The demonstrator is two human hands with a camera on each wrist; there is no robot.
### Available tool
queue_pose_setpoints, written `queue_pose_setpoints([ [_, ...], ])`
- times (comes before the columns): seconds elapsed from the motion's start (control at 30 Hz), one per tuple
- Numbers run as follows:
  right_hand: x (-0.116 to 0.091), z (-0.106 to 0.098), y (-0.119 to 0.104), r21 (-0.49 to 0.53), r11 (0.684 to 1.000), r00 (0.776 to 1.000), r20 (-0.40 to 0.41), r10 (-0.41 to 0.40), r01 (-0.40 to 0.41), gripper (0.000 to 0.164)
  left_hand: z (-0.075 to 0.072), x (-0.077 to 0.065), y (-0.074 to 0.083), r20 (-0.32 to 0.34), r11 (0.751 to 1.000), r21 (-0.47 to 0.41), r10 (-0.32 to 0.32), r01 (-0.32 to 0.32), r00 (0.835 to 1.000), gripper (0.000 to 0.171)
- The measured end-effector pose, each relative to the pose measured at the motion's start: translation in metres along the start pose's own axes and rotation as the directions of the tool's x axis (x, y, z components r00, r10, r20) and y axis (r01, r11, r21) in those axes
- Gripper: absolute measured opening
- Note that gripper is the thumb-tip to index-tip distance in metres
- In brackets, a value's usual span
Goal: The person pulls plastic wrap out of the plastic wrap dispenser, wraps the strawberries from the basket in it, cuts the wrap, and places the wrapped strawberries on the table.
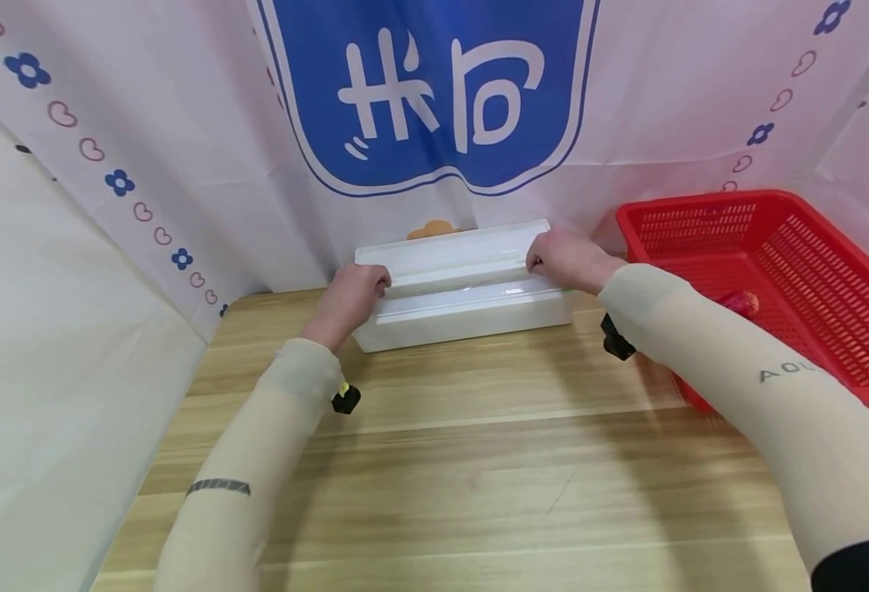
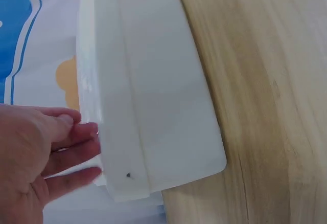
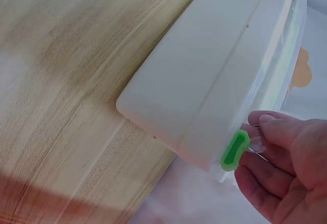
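A long white cling film dispenser (image 1: 471,316) sits at the back of the table with its lid (image 1: 449,251) raised behind it. Shiny clear cling film (image 1: 471,289) stretches along its top. At the dispenser's left end, my left hand (image 1: 351,296) pinches the film's edge with thumb and fingertips, right beside the white wall. My right hand (image 1: 570,259) is at the other end; in the right wrist view, its thumb and index finger pinch a crumpled bit of clear film (image 3: 256,144). Close to those fingers, a green slide cutter (image 3: 235,151) sits on the dispenser's edge.
To the right stands a red plastic basket (image 1: 767,197) with a small dark red item (image 1: 741,304) in it. A printed white cloth (image 1: 182,123) hangs behind the wooden table (image 1: 478,460), close against the dispenser's back.
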State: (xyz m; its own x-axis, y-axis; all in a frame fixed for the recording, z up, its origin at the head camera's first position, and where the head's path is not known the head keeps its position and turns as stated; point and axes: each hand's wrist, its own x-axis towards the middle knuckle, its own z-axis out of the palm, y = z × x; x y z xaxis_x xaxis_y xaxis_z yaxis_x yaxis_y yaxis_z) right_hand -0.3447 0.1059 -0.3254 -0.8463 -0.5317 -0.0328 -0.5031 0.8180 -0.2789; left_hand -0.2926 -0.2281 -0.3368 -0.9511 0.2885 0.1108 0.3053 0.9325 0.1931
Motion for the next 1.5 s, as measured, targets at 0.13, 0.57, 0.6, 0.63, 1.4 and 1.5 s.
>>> queue_pose_setpoints([
  [0.13,0.000,-0.002,0.001,0.039,0.999,0.999,0.014,0.033,-0.034,0.026,-0.001,-0.001,0.000,0.098,1.000,-0.024,-0.011,0.014,0.995,0.020],
  [0.57,0.004,-0.009,0.004,0.095,0.991,0.995,0.041,0.089,-0.093,0.027,-0.002,0.001,0.002,0.016,0.999,0.007,0.037,-0.037,0.999,0.019],
  [0.6,0.003,-0.011,0.003,0.094,0.991,0.995,0.042,0.087,-0.091,0.027,-0.002,0.002,0.002,0.000,0.999,0.013,0.041,-0.041,0.999,0.019],
  [0.63,0.003,-0.012,0.002,0.088,0.992,0.996,0.042,0.082,-0.085,0.027,-0.004,0.002,0.002,-0.013,0.999,0.012,0.041,-0.041,0.999,0.018],
  [1.4,-0.014,-0.069,-0.010,0.013,0.999,0.998,0.060,0.029,-0.030,0.028,-0.073,0.014,0.014,0.073,0.991,0.110,0.067,-0.075,0.995,0.022],
  [1.5,-0.017,-0.078,-0.010,0.013,0.999,0.998,0.056,0.032,-0.033,0.027,-0.079,0.016,0.017,0.020,0.993,0.109,0.047,-0.049,0.999,0.024],
])
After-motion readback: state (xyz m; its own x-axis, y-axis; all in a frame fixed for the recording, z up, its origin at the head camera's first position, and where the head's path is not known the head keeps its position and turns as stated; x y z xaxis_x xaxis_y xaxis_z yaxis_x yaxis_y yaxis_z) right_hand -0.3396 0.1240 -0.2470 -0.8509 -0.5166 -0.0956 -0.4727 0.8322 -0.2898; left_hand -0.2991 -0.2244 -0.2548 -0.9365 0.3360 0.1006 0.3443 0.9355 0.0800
